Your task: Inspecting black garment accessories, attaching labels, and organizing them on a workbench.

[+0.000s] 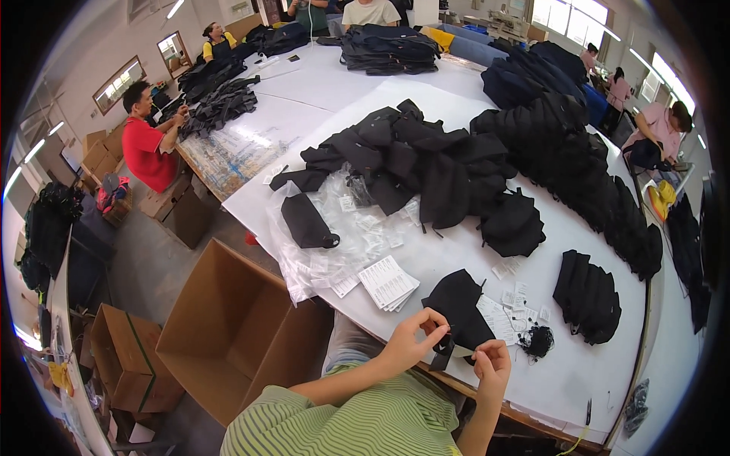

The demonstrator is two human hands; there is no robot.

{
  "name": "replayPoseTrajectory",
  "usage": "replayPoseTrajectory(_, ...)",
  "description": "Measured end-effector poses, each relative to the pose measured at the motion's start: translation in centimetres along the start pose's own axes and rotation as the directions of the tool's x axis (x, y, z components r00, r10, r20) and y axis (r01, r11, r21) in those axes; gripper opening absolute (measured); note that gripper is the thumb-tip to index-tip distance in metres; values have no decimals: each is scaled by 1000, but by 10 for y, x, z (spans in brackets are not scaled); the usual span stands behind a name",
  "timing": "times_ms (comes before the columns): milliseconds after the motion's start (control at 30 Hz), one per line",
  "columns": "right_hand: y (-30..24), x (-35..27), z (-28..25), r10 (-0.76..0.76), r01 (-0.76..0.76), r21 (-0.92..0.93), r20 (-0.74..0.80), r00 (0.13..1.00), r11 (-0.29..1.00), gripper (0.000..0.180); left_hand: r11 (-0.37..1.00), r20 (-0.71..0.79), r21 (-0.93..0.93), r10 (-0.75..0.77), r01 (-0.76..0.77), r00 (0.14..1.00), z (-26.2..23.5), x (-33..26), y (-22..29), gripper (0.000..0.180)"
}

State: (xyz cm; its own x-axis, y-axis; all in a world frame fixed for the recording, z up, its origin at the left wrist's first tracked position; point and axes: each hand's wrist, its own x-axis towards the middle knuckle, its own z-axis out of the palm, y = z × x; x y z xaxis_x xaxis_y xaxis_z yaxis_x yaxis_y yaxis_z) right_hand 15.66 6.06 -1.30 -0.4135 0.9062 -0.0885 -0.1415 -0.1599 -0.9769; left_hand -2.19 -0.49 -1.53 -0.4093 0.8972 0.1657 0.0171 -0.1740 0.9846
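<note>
1. Black fabric is the material in hand: a small black pouch lies at the near edge of the white table, its lower end lifted between both hands.
2. Left hand is closed in a pinch, thumb and fingertips gripping a dark strap or tab at the pouch's near corner.
3. Right hand is curled just right of the pouch, fingertips pinching what appears to be a small white tag held against that same corner.
4. Judged step: a tag is being fitted to the pouch's strap. The next move calls for a steady pinch on the strap and fine alignment of the tag; a slip would drop it.
5. Just right of the pouch lie loose white tags and a tangle of black cords.
6. Left of the pouch sits a stack of white cards; below the table edge stands an open cardboard box.
7. Further right of the pouch rests a row of folded black pieces.
8. Beyond the pouch, clear plastic bags are strewn about, one rolled black item lying on them.
9. Farthest from the pouch, a large heap of black bags covers the table's middle; other persons work at the far sides.
</note>
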Motion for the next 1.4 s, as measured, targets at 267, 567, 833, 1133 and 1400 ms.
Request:
replayPoseTrajectory(267, -6, -1, 0, 50, -37, 356, -26, 998, 934, 15, 932, 155, -275, -200, 237, 967, 3, -3, 2, 10)
replayPoseTrajectory(567, -2, 0, 9, 71, -57, 165, -79, 994, 985, 12, 951, 320, -13, -290, 310, 902, 6, -2, 5, 17)
replayPoseTrajectory(833, -1, -2, 15, 45, -41, 83, -49, 998, 996, 10, 944, 282, 45, -325, 326, 903, 5, -1, 12, 15)
replayPoseTrajectory(1133, -3, 0, 15, 21, -22, -32, -23, 1000, 999, 7, 960, 263, 135, -272, 244, 926, 3, -1, 6, 14)
replayPoseTrajectory(1400, -2, -1, 14, 0, -4, -108, -35, 999, 994, 7, 962, 267, 201, -233, 183, 935, 4, -1, 8, 12)
